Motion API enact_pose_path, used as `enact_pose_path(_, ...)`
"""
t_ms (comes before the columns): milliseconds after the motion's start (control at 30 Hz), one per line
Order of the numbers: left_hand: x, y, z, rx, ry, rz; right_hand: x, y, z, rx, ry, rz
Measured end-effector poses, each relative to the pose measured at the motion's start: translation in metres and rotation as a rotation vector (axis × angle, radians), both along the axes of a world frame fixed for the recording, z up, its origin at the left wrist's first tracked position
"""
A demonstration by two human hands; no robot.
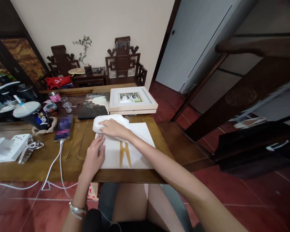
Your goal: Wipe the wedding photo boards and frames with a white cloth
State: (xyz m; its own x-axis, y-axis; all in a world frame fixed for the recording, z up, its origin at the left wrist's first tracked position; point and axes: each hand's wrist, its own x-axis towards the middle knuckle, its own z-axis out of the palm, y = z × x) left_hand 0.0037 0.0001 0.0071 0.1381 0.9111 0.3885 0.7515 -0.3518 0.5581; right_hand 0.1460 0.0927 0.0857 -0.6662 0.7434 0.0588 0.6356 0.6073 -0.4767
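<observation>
A flat white panel (140, 158) lies on the wooden table near its front edge, bearing a tan two-legged shape (125, 154). My right hand (113, 128) presses down on a folded white cloth (119, 119) at the panel's far left corner; its fingers bend over the cloth. At the panel's left edge rests my left hand (94, 154), touching it, with the thumb apart from the loosely bent fingers. My right forearm passes over the panel and covers part of it.
Behind the cloth are a framed picture (130, 96) and a dark photo panel (93, 104). To the left lie a phone (63, 128) on a white cable, a hair clip (30, 149), a power strip (12, 148) and a lidded cup (30, 112). The table's right edge (163, 138) is close by.
</observation>
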Motion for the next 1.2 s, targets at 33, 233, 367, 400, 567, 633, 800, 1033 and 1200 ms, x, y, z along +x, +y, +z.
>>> enact_pose_path(33,0.0,0.0,-0.001,0.0,-0.003,0.001,0.013,0.0,-0.002,-0.005,0.012,-0.018)
enact_pose_path(233,0.0,0.0,-0.004,-0.001,-0.02,0.005,0.109,-0.018,-0.017,-0.011,0.067,-0.245)
enact_pose_path(367,0.001,0.001,-0.004,-0.001,-0.025,0.007,0.14,-0.051,-0.027,0.007,0.061,-0.341)
enact_pose_path(400,0.001,0.001,-0.004,0.001,-0.025,0.007,0.143,-0.064,-0.028,0.004,0.053,-0.333)
enact_pose_path(567,0.001,0.0,-0.004,0.007,-0.037,0.008,0.146,-0.144,-0.012,-0.079,0.042,-0.165)
enact_pose_path(633,0.001,0.0,-0.004,0.003,-0.036,0.007,0.151,-0.165,0.0,-0.156,0.018,-0.067)
enact_pose_path(800,0.001,0.0,-0.003,-0.007,-0.018,0.0,0.154,-0.149,0.003,-0.214,-0.038,-0.096)
enact_pose_path(1033,0.0,0.001,-0.001,-0.007,-0.029,-0.01,0.075,-0.055,-0.019,0.02,0.03,-0.164)
enact_pose_path(1200,-0.001,0.001,-0.002,-0.019,-0.058,-0.002,0.033,-0.056,-0.026,0.174,-0.181,0.01)
